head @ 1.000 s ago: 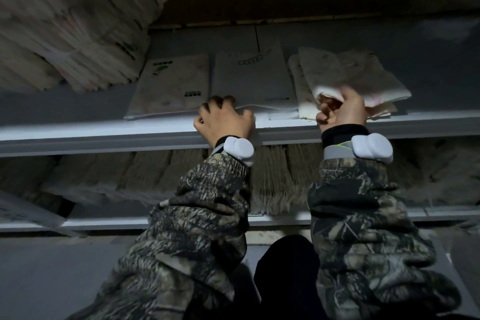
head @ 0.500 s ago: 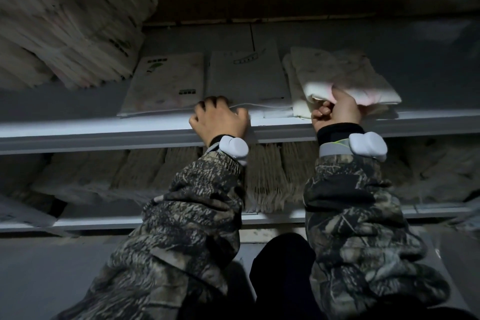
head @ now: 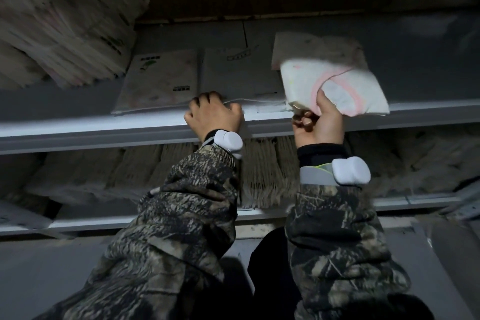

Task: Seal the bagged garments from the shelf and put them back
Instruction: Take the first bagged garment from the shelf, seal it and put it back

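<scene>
Camo sleeves [head: 181, 228] reach up from the bottom of the view, with a white wrist unit [head: 228, 141] on the left and another [head: 350, 169] on the right. Behind the forearms is a lower shelf [head: 78, 221] packed with upright packs [head: 259, 171].

Left hand [head: 214, 117]: knuckles up at the lip of the shelf [head: 104, 130], fingers curled onto the near edge of the middle bag [head: 239, 75].

Right hand [head: 318, 122]: grips the held bag [head: 335, 86] by its near lower corner, thumb on top, other fingers curled beneath. The held bag is a clear plastic pack holding a folded white garment with pink trim. It is tilted and raised over the shelf's front edge, to the right of the middle bag.

On the shelf the left bag [head: 158, 83] lies flat just beside the middle bag. Both are pale with small dark printed marks. The back bag [head: 317, 49] lies flat, partly covered by the held bag.

Far left is a tall blurred stack [head: 65, 21] of similar packs.
</scene>
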A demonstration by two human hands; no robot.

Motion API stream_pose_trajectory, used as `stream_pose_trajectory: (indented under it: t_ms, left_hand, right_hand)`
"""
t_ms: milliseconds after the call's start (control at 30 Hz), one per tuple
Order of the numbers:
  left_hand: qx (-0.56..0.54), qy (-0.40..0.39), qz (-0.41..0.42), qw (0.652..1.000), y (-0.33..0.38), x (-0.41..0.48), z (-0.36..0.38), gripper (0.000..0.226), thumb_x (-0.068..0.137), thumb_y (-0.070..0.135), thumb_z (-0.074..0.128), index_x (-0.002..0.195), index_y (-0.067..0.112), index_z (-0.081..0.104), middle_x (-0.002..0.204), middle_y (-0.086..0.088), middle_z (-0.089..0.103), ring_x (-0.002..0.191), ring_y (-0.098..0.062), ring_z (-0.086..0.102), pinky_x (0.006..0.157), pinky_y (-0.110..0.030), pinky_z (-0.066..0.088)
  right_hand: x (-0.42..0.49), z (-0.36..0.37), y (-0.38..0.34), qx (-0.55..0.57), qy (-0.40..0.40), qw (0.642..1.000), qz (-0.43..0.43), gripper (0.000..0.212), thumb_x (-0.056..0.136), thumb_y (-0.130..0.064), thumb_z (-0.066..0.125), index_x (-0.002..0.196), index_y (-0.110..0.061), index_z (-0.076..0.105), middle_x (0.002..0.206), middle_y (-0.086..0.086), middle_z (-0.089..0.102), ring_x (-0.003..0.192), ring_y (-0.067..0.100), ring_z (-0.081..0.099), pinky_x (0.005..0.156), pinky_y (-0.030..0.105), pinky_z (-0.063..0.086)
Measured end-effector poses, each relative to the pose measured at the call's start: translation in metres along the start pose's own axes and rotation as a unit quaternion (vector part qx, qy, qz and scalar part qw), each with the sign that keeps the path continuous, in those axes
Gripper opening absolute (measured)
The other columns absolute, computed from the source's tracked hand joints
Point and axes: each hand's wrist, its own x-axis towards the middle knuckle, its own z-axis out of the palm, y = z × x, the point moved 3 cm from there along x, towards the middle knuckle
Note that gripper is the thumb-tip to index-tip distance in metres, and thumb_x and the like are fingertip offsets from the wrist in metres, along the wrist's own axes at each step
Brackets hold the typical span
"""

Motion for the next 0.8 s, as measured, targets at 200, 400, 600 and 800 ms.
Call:
stream_pose_trajectory:
  t_ms: [200,400,600,800]
  left_hand:
    - [0.001,-0.002,0.010,1.000,-0.001,0.001,-0.001,0.046,0.077,0.045,0.044,0.112,0.019,0.059,0.120,-0.007,0.058,0.115,-0.030,0.044,0.089,-0.043,0.032]
    - [-0.004,-0.004,0.010,1.000,-0.002,0.001,0.001,0.045,0.077,0.045,0.045,0.112,0.021,0.060,0.120,-0.006,0.058,0.115,-0.029,0.044,0.090,-0.043,0.032]
    - [-0.007,0.007,0.008,1.000,-0.001,0.001,0.001,0.044,0.076,0.043,0.045,0.110,0.022,0.061,0.119,-0.005,0.060,0.115,-0.028,0.044,0.090,-0.043,0.031]
    - [-0.008,0.005,0.009,1.000,-0.001,0.000,0.001,0.043,0.076,0.043,0.045,0.111,0.022,0.060,0.120,-0.006,0.058,0.116,-0.028,0.043,0.089,-0.043,0.031]
  right_hand:
    - [-0.006,-0.014,0.017,-0.092,0.065,0.993,0.029,0.007,0.076,-0.015,0.069,0.072,-0.013,0.064,0.063,0.004,0.054,0.046,0.014,0.040,0.045,0.020,0.032]
    - [0.005,-0.032,0.026,-0.093,0.075,0.990,0.076,0.049,0.072,-0.039,0.073,0.114,-0.016,0.062,0.110,0.006,0.066,0.092,0.029,0.066,0.079,0.044,0.057]
    - [0.014,-0.043,0.017,-0.104,0.128,0.986,0.026,0.044,0.072,-0.029,0.078,0.108,-0.009,0.061,0.105,0.009,0.068,0.094,0.032,0.068,0.082,0.057,0.055]
    - [0.008,-0.038,0.011,-0.152,0.165,0.974,-0.035,0.048,0.080,-0.015,0.072,0.122,-0.004,0.052,0.106,0.003,0.060,0.099,0.023,0.062,0.088,0.038,0.053]
